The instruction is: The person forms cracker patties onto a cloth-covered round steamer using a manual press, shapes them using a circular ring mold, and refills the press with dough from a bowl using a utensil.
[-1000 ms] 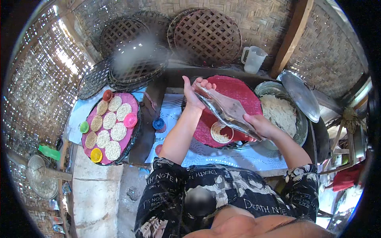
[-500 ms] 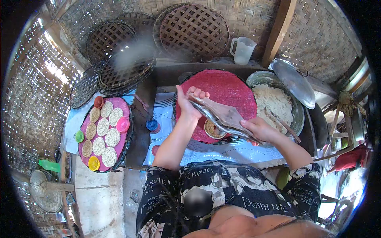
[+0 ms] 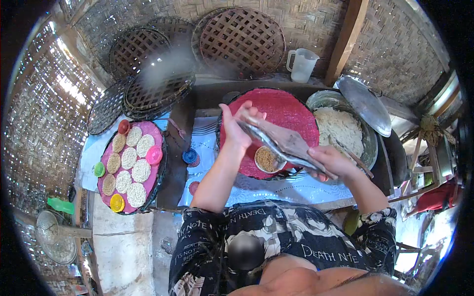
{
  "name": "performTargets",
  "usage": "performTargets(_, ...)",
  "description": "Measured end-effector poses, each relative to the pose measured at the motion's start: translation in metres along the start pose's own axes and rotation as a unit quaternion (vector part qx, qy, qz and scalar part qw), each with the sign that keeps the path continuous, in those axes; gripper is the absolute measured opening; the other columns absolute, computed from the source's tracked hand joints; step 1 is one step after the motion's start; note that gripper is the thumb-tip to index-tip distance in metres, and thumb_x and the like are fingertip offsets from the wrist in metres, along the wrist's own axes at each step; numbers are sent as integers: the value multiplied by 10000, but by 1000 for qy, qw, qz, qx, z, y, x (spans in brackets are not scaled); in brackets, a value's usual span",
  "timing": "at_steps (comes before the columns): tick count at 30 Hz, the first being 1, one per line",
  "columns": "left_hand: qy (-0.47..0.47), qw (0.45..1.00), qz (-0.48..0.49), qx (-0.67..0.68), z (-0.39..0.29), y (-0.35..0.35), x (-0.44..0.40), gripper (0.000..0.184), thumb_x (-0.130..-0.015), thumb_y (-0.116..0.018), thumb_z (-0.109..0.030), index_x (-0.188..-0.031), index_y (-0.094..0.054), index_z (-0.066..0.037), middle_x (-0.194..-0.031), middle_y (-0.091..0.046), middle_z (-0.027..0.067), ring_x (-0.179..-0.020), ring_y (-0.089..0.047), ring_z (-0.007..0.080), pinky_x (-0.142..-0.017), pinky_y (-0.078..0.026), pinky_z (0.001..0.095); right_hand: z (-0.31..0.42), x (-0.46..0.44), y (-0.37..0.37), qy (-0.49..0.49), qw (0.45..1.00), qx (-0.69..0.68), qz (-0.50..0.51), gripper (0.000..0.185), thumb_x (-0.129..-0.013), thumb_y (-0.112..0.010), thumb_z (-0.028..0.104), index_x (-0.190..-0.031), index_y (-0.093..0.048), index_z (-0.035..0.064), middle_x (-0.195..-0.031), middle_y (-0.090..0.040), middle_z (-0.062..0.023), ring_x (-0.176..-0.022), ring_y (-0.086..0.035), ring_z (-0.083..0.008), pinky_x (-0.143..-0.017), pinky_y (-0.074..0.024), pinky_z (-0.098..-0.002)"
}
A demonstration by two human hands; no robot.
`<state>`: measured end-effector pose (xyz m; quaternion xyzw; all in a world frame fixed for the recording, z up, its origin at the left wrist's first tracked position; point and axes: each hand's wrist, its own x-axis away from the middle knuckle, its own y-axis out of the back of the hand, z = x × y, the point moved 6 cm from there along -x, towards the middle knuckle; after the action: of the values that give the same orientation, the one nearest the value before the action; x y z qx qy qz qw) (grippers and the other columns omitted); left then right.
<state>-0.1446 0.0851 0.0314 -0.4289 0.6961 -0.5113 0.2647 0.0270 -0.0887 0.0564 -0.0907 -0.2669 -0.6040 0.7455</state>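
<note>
My right hand (image 3: 332, 162) is closed around the near end of a flat, grey-brown piece (image 3: 291, 143) with a dark and whitish edge; I cannot tell its kind. It slants up to the left. At its far end, my left hand (image 3: 239, 126) is open, thumb raised and fingers loosened, with the piece against or just beside the palm. Below them, a small bowl of brown crumbly stuff (image 3: 266, 159) sits on a round tray covered in red cloth (image 3: 291, 111); the piece hides part of both.
On the left, a pink-lined tray (image 3: 154, 185) bears several pale round cakes (image 3: 129, 158) and coloured moulds (image 3: 154, 155). At right stands a basin of white grated or cooked food (image 3: 340, 128), a metal lid (image 3: 364, 106) leaning over it. Behind are a plastic jug (image 3: 302, 65) and woven trays (image 3: 242, 42).
My left hand's fingers have loosened from around the far end of the flat piece. The right hand has shifted slightly right and down with it, uncovering more of the bowl.
</note>
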Motion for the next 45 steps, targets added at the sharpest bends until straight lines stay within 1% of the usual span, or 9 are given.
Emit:
performTargets(4, 14, 949, 188, -251, -3, -20, 23, 627, -806, -509, -518, -1197, -457, -30, -985, -594, 149, -1017, -530, 252, -933, -376, 383, 40, 15, -15, 174, 977, -92, -80, 534, -884, -473, 435, -1223, -387, 31, -765, -582, -69, -604, -569, -127, -497, -474, -267)
performTargets(6, -113, 673, 255, -686, 11, -20, 48, 628, -651, -723, -155, -1188, -447, 18, -1049, -593, 147, -1023, -545, 250, -925, -395, 362, 43, 6, -28, 242, 962, -108, -60, 579, -884, -487, 414, -1286, -313, 36, -885, -590, -88, -754, -590, -136, -608, -497, -278)
performTargets(8, -134, 665, 12, -734, 8, -7, 53, 541, -674, -706, -161, -1143, -500, 13, -1034, -609, 144, -973, -578, 247, -866, -441, 351, 39, -8, -41, 298, 952, -62, -23, 651, -856, -522, 429, -1332, -302, 42, -1240, -453, -145, -1119, -465, -235, -949, -365, -386)
performTargets(10, -112, 796, 51, -593, -1, 25, 57, 429, -751, -654, -192, -1118, -521, -14, -1041, -590, 159, -1000, -560, 239, -875, -447, 363, 40, -14, -42, 406, 801, 350, -267, 743, -813, -537, 476, -1341, -286, 18, -1357, -308, -191, -1253, -300, -343, -1023, -241, -477)
performTargets(13, -176, 819, 125, -532, -19, 61, 68, 287, -862, -522, -221, -1058, -531, -11, -974, -581, 173, -877, -590, 265, -821, -499, 405, -2, -32, -46, 217, 755, 526, -326, 834, -773, -495, 567, -1336, -290, -14, -1425, -159, -204, -1321, -76, -407, -1042, -94, -553)
performTargets(14, -212, 624, 87, -747, -38, 25, 96, 291, -866, -516, -229, -1042, -528, 2, -950, -579, 179, -837, -596, 268, -807, -509, 412, -12, -37, -47, 204, 754, 540, -314, 851, -770, -470, 593, -1331, -297, -24, -1430, -147, -200, -1323, -52, -411, -1035, -78, -568)
performTargets(17, -118, 943, -89, -299, -54, 41, 111, 301, -872, -523, -242, -976, -532, 41, -876, -573, 180, -721, -593, 211, -674, -530, 310, -29, -46, -51, 182, 750, 567, -287, 913, -754, -386, 677, -1314, -329, -42, -1446, -111, -186, -1329, -16, -411, -1028, -43, -588)
performTargets(26, -272, 839, -56, -469, -80, 36, 124, 405, -659, -684, 82, -1009, -516, -33, -836, -570, 80, -751, -572, 157, -640, -525, 239, -15, -47, -62, 217, 776, 543, -237, 894, -757, -435, 641, -1319, -300, -41, -1441, -97, -212, -1330, 2, -417, -1023, -22, -595)
performTargets(45, -289, 767, 19, -573, -90, 52, 120, 506, -694, -697, -1, -1138, -458, -42, -849, -570, 104, -776, -566, 164, -660, -505, 264, -4, -55, -47, 251, 791, 496, -255, 989, -665, -575, 634, -1349, -253, -3, -1408, -229, -188, -1321, -120, -397, -1018, -50, -609)
